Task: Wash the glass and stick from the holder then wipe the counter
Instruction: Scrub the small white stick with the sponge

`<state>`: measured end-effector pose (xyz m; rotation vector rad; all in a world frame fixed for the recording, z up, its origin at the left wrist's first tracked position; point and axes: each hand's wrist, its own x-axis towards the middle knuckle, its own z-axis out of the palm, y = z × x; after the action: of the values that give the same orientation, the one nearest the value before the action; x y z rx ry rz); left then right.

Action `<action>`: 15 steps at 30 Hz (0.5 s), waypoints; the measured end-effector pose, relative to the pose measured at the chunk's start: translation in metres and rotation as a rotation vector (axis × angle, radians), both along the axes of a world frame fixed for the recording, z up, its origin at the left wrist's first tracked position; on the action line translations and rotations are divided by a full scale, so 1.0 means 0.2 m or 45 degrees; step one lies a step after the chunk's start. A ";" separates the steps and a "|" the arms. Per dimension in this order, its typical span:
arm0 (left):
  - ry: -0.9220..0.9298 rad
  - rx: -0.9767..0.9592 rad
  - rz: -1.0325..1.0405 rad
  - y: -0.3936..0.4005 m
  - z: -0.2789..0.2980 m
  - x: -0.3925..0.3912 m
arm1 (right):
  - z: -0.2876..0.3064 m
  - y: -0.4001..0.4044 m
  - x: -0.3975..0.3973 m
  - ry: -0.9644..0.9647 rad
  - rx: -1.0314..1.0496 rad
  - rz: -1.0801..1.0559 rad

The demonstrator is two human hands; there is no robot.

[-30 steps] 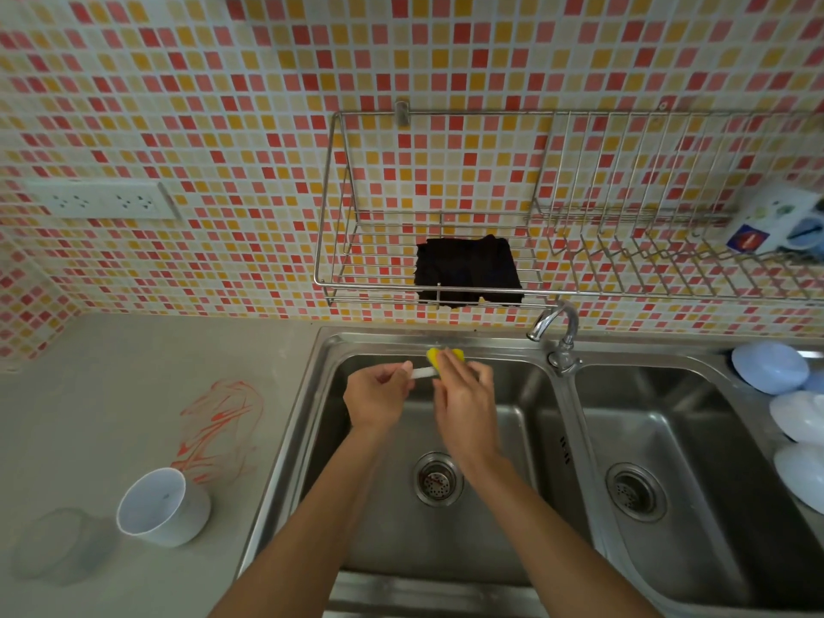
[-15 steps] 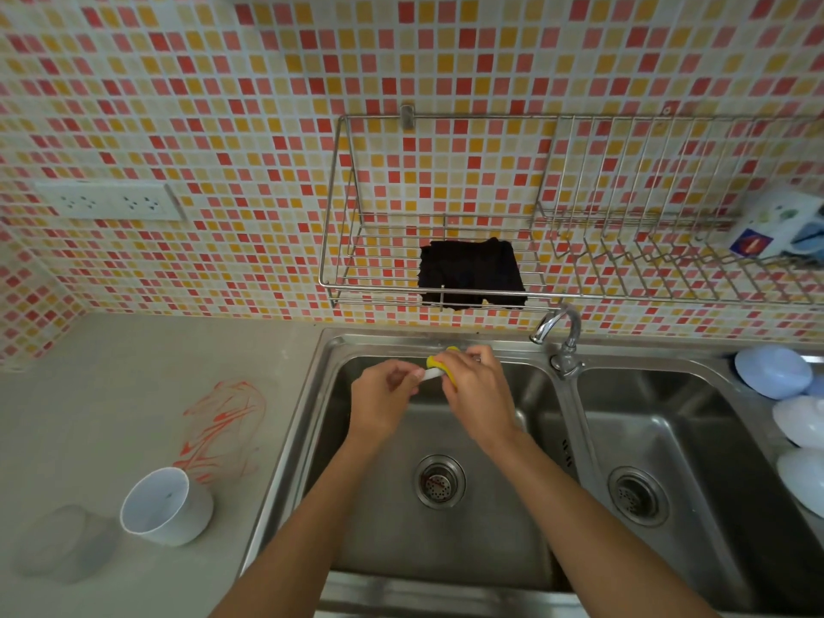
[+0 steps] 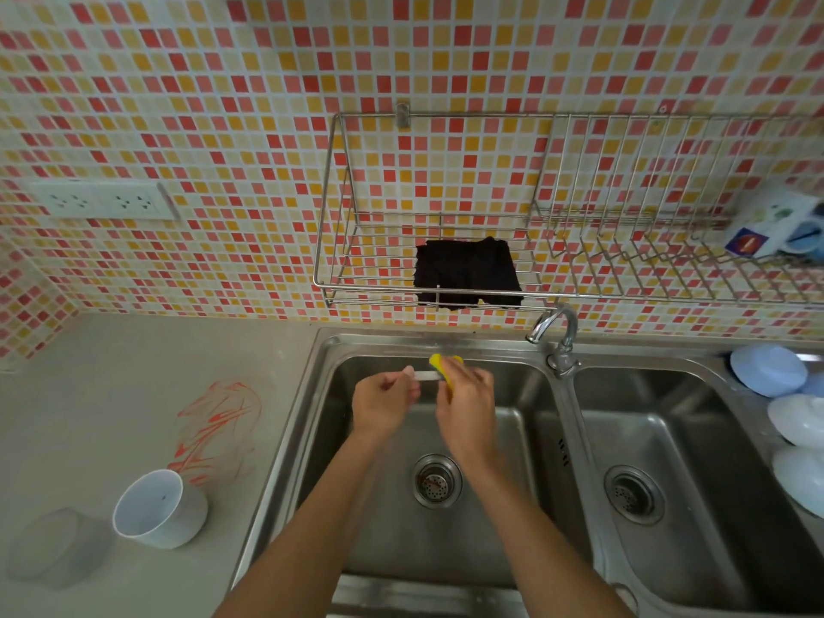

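Your left hand (image 3: 384,401) is pinching the stick (image 3: 424,375) | your right hand (image 3: 466,405) is gripping the sponge (image 3: 441,364) around it | both are hovering over the sink (image 3: 512,421).

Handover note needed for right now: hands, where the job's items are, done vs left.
Left hand: shut on the stick, held over the left sink basin.
Right hand: shut on the yellow sponge, pressed against the stick's far end.
Glass: on the counter at far left, beside the white cup; whether it is washed cannot be told.
Red smears on the counter, not yet wiped.
Black cloth lies in the wall rack.
No water can be seen running from the tap.
Left: finish scrubbing and rinse the stick, check the glass, wipe the counter.
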<state>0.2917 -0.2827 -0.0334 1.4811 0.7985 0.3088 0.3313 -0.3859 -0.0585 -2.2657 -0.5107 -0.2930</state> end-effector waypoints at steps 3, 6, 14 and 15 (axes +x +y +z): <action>0.078 -0.196 0.096 -0.02 0.01 0.00 | -0.03 0.04 -0.10 -0.089 -0.022 0.113; 0.127 -0.286 0.159 0.00 -0.02 -0.01 | -0.04 0.03 -0.09 -0.143 -0.023 0.126; 0.111 -0.276 0.147 0.05 0.00 -0.03 | -0.06 0.02 -0.09 -0.181 -0.099 0.151; 0.106 -0.271 0.134 0.05 0.01 -0.04 | -0.06 0.00 -0.07 -0.141 -0.089 0.097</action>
<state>0.2832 -0.2725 -0.0314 1.2610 0.9487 0.2339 0.3179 -0.3855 -0.0701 -2.3003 -0.6723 -0.3685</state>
